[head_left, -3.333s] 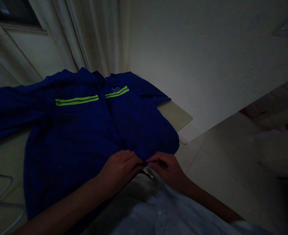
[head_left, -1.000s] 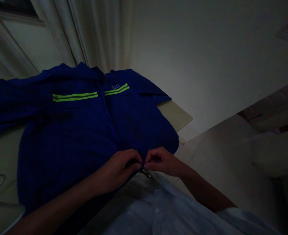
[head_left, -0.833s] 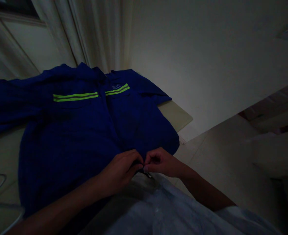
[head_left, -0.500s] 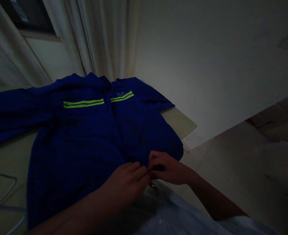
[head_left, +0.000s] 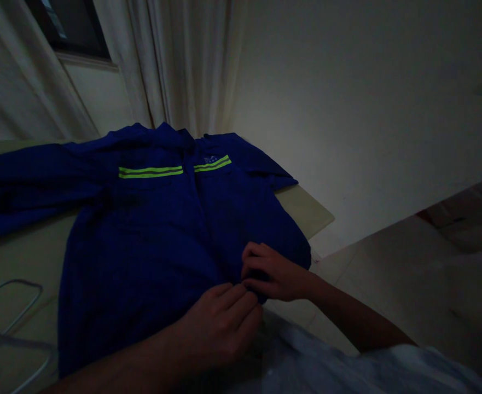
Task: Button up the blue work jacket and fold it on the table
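Note:
A dark blue work jacket [head_left: 150, 230] with lime reflective stripes [head_left: 150, 172] across the chest lies front up on a pale table [head_left: 306, 210]. My left hand [head_left: 220, 328] is at the jacket's bottom hem, fingers curled onto the cloth by the front opening. My right hand [head_left: 271, 271] meets it from the right, fingers bent and pinching the hem's other front edge. The fingertips of both hands nearly touch. One sleeve spreads out to the far left.
A wire clothes hanger [head_left: 11, 328] lies on the table at the lower left. Pale curtains [head_left: 175, 71] and a dark window [head_left: 72, 27] stand behind the table. A tiled floor [head_left: 388, 268] lies to the right. The room is dim.
The view has shifted, so the jacket sits slightly lower and further right. Both hands stay pinched at the hem; the right hand has moved a little higher onto the cloth.

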`<state>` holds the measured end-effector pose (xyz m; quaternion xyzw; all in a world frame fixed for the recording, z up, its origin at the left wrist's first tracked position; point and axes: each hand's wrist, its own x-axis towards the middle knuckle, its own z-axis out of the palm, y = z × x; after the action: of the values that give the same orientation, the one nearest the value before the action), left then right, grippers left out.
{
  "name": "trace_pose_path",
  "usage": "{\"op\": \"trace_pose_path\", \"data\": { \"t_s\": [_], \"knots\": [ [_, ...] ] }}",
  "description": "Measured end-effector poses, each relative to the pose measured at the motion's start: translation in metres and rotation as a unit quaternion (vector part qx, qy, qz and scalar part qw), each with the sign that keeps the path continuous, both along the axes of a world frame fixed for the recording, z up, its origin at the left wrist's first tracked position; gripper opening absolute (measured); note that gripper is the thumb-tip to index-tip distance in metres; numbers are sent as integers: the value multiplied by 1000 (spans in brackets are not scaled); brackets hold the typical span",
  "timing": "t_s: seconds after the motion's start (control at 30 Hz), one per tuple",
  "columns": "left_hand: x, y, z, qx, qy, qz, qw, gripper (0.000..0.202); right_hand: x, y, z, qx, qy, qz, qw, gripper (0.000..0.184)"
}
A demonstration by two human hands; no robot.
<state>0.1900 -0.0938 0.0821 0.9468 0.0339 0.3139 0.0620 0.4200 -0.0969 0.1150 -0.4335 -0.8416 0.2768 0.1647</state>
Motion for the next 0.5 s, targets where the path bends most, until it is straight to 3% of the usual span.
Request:
{"op": "trace_pose_path", "data": {
  "t_s": [0.1, 0.2, 0.33, 0.5],
  "knots": [
    [-1, -6, 9, 8, -14, -26, 1000, 14, 0, 7, 3, -4, -21, 13, 1000, 15],
    [1, -11, 6, -1, 40, 5, 999, 7, -2, 17, 7, -10, -102, 86, 991, 13],
    [2, -15, -9, 27, 94, 59, 993, 6, -16, 28, 12, 23, -247, 194, 949, 10],
    [4, -19, -14, 65, 74, 32, 995, 20, -36, 50, 15, 95, -334, 264, 900, 13]
  ]
}}
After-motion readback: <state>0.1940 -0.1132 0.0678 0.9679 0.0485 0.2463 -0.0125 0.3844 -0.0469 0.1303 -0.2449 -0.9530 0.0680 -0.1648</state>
